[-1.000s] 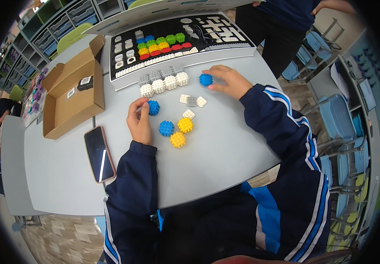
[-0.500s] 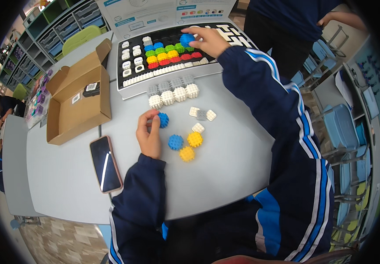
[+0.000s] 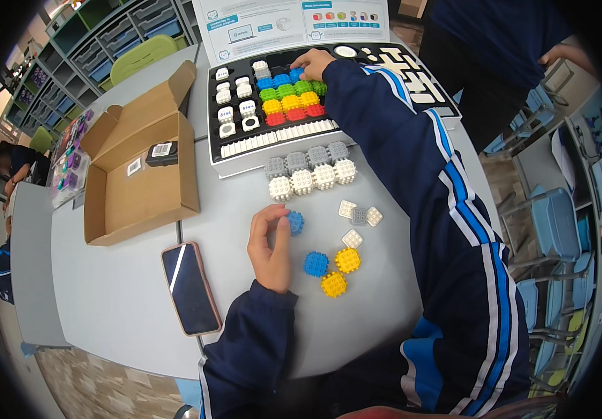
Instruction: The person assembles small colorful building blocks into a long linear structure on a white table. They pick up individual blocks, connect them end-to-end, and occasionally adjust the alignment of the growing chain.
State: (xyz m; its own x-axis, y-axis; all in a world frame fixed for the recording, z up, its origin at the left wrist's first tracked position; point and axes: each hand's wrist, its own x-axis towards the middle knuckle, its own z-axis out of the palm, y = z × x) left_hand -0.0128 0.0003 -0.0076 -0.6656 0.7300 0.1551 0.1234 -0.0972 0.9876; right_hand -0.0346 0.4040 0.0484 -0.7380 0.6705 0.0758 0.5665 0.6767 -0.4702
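Note:
My left hand (image 3: 271, 251) rests on the grey table with curled fingers; its thumb and fingertips close on a studded blue block (image 3: 295, 223), partly covered. My right hand (image 3: 314, 63) reaches into the far kit box (image 3: 266, 165), its fingertips down on a blue block (image 3: 296, 74) at the right end of the blue row. Nearer me lie another blue block (image 3: 316, 264) and two yellow blocks, one (image 3: 347, 260) above the other (image 3: 334, 284). Small flat white tiles (image 3: 352, 239) and a grey tile (image 3: 359, 216) lie to the right of my left hand.
Joined white blocks (image 3: 303, 182) and grey blocks (image 3: 296, 164) stand before the kit. Left are an open cardboard box (image 3: 140, 201) and a phone (image 3: 190, 288). The kit holds green (image 3: 285, 91), yellow and red rows. Another person (image 3: 500, 56) stands at the far right.
My right hand has lowered the blue block from above the kit into the blue row. My left hand stays at its blue block. The view has shifted, so the table things appear lower and further right.

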